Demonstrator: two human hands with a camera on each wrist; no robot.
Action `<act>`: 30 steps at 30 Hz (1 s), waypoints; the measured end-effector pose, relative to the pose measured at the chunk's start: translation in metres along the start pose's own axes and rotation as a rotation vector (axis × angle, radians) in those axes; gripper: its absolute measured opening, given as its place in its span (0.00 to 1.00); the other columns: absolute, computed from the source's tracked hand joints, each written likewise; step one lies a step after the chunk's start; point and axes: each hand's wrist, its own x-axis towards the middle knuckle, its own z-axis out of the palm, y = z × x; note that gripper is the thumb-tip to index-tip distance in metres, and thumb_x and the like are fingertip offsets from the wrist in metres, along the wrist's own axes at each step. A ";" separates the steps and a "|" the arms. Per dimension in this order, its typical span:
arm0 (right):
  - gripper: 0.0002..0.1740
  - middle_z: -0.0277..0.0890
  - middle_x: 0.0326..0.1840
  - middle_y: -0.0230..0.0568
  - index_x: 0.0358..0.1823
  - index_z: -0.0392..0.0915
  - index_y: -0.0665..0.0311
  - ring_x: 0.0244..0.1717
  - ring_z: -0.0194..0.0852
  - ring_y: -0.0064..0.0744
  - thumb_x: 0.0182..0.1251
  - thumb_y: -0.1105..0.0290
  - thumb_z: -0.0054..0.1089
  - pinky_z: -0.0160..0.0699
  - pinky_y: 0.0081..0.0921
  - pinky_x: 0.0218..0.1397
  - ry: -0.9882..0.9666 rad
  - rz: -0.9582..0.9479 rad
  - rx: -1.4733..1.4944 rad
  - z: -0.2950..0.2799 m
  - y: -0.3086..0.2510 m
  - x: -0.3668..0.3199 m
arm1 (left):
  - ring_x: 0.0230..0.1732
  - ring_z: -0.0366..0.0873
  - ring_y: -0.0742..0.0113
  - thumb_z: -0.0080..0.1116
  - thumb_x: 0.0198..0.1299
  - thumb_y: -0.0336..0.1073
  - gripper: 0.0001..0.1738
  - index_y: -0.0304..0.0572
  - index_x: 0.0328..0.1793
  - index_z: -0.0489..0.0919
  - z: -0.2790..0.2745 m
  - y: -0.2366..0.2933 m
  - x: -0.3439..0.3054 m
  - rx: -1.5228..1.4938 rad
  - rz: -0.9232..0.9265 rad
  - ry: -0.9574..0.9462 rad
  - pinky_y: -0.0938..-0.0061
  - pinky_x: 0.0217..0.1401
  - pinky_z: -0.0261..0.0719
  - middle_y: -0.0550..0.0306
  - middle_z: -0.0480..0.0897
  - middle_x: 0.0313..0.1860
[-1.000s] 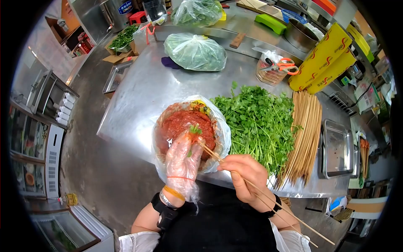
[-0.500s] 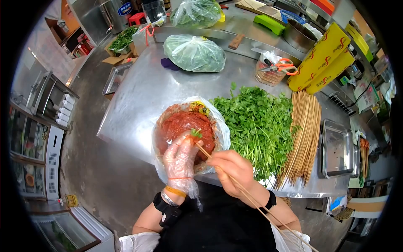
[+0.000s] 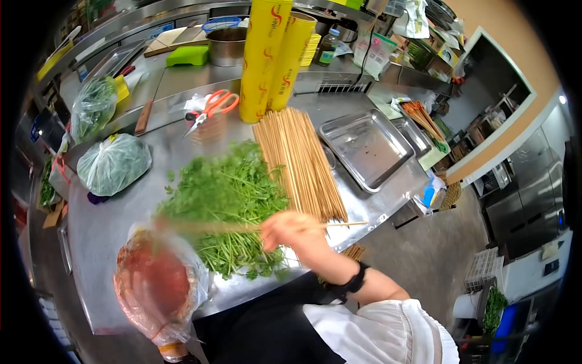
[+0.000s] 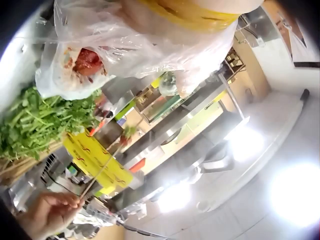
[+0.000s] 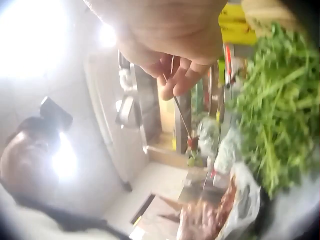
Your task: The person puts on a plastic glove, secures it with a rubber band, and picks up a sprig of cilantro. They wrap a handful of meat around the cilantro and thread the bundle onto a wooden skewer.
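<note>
My right hand [image 3: 291, 232] pinches a thin bamboo skewer [image 4: 101, 171], held sideways over the coriander [image 3: 233, 206]. In the right wrist view, red meat [image 5: 192, 144] coats the skewer's far end, with a green sprig [image 5: 195, 160] at the tip. My left hand [image 3: 148, 297], in a clear plastic glove with a yellow band at the wrist, is blurred over a bowl lined with a white bag [image 3: 201, 280]. Red minced meat [image 3: 167, 276] fills that bowl. The gloved fingers look loosely extended, holding nothing visible.
Loose bamboo skewers [image 3: 303, 167] lie right of the coriander, beside a steel tray [image 3: 367, 145]. Yellow film rolls [image 3: 264, 67] stand behind them. Orange-handled scissors [image 3: 219, 104] rest in a tub. A bag of greens [image 3: 114, 165] sits at the back left.
The head view has turned right. My right hand has drawn the skewer away from my left hand, carrying its meat-coated tip up over the coriander. My left hand stays at the bowl.
</note>
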 end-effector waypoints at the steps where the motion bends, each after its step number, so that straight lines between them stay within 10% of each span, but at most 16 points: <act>1: 0.13 0.80 0.40 0.46 0.48 0.76 0.71 0.36 0.82 0.30 0.74 0.68 0.51 0.83 0.23 0.39 0.146 -0.079 -0.116 -0.024 -0.007 0.004 | 0.65 0.69 0.53 0.56 0.65 0.35 0.32 0.35 0.73 0.61 -0.001 -0.004 0.001 0.081 0.028 0.014 0.68 0.65 0.72 0.44 0.69 0.67; 10: 0.19 0.78 0.50 0.31 0.58 0.74 0.59 0.49 0.73 0.23 0.70 0.60 0.57 0.68 0.25 0.55 0.954 -0.326 0.102 -0.310 -0.061 0.009 | 0.50 0.75 0.71 0.56 0.67 0.35 0.23 0.37 0.67 0.70 0.005 -0.013 -0.009 0.327 0.146 0.050 0.78 0.52 0.77 0.55 0.77 0.55; 14: 0.14 0.80 0.44 0.37 0.51 0.77 0.63 0.40 0.78 0.24 0.69 0.64 0.60 0.74 0.18 0.39 1.037 -0.198 0.359 -0.339 -0.050 0.008 | 0.47 0.77 0.71 0.56 0.67 0.33 0.23 0.37 0.67 0.70 0.004 -0.010 -0.012 0.324 0.109 0.020 0.77 0.52 0.77 0.54 0.78 0.54; 25: 0.08 0.75 0.29 0.25 0.41 0.81 0.65 0.27 0.70 0.15 0.65 0.69 0.64 0.69 0.15 0.29 0.094 0.132 -0.574 -0.067 -0.002 0.113 | 0.49 0.77 0.69 0.55 0.67 0.32 0.20 0.35 0.63 0.72 0.003 -0.017 -0.011 0.357 0.209 -0.041 0.75 0.52 0.78 0.53 0.77 0.57; 30: 0.10 0.80 0.30 0.42 0.35 0.81 0.67 0.32 0.79 0.37 0.55 0.68 0.67 0.78 0.33 0.38 -0.106 -0.191 -1.336 -0.042 0.040 0.159 | 0.53 0.76 0.67 0.55 0.66 0.32 0.19 0.34 0.61 0.73 0.013 -0.006 -0.017 0.289 0.145 -0.035 0.73 0.54 0.78 0.51 0.75 0.62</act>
